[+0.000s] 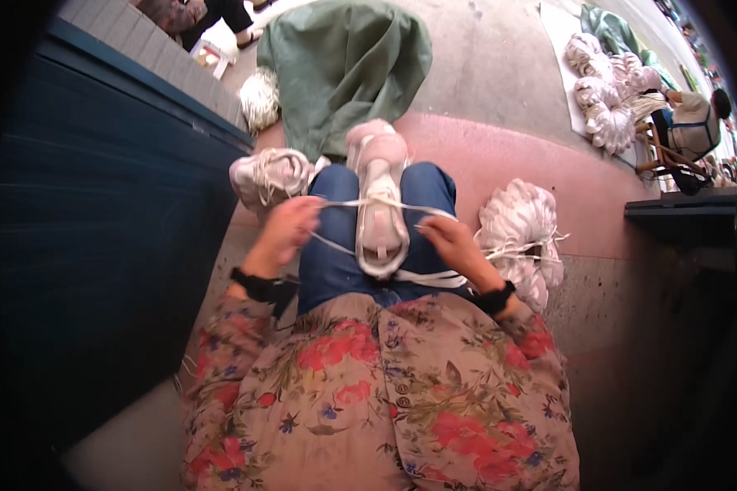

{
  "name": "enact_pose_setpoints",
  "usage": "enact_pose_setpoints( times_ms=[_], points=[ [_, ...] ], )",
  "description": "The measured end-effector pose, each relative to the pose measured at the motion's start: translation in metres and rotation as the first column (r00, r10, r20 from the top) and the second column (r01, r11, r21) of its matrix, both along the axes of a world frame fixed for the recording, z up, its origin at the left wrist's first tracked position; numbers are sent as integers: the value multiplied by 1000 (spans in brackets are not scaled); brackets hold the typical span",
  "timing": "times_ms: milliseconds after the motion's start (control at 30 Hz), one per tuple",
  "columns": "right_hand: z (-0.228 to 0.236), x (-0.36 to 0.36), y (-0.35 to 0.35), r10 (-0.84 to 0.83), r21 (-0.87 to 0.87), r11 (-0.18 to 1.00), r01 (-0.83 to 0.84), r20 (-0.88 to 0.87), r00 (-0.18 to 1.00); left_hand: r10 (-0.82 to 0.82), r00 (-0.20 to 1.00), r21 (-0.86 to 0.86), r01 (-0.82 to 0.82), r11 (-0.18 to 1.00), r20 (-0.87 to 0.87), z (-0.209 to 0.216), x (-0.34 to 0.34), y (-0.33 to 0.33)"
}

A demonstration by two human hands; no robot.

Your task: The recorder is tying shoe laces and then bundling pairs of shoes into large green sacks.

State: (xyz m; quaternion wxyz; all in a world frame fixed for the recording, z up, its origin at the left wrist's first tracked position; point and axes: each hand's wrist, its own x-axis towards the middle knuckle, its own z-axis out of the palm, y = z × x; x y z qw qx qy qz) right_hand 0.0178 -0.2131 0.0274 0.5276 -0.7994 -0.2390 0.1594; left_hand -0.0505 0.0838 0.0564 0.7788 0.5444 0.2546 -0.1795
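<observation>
A white and pale pink sneaker point(382, 233) rests between my knees, its heel opening toward me. Beyond its toe another pale pink shoe point(374, 135) shows in part. White shoelaces point(344, 204) run out from the sneaker to both sides, pulled nearly straight. My left hand point(291, 221) is closed around the lace on the left, beside my left knee. On the right, my right hand point(450, 242) pinches the other lace above my right thigh. A loose lace end point(430, 279) lies across my right thigh.
More sneakers point(272, 173) lie left of my knees, and a round bundle of sneakers point(522, 233) sits at my right. Green cloth point(344, 65) spreads ahead. A dark blue panel point(123, 164) walls off the left. A seated person point(696, 123) is at far right, near piled shoes point(606, 94).
</observation>
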Motion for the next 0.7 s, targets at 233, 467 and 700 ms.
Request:
enact_pose_setpoints(
  times_ms=[233, 467, 700],
  points=[
    [-29, 3, 36, 142, -338, 939, 53, 525, 840, -473, 761, 844, -178, 506, 444, -41, 13, -47],
    [-35, 6, 45, 76, -344, 925, 162, 583, 809, -235, 916, 811, -142, 568, 325, -45, -4, -65],
    [-35, 8, 56, 134, -429, 889, 160, 580, 804, -172, 962, 856, -97, 508, 211, -60, 4, -65]
  ],
)
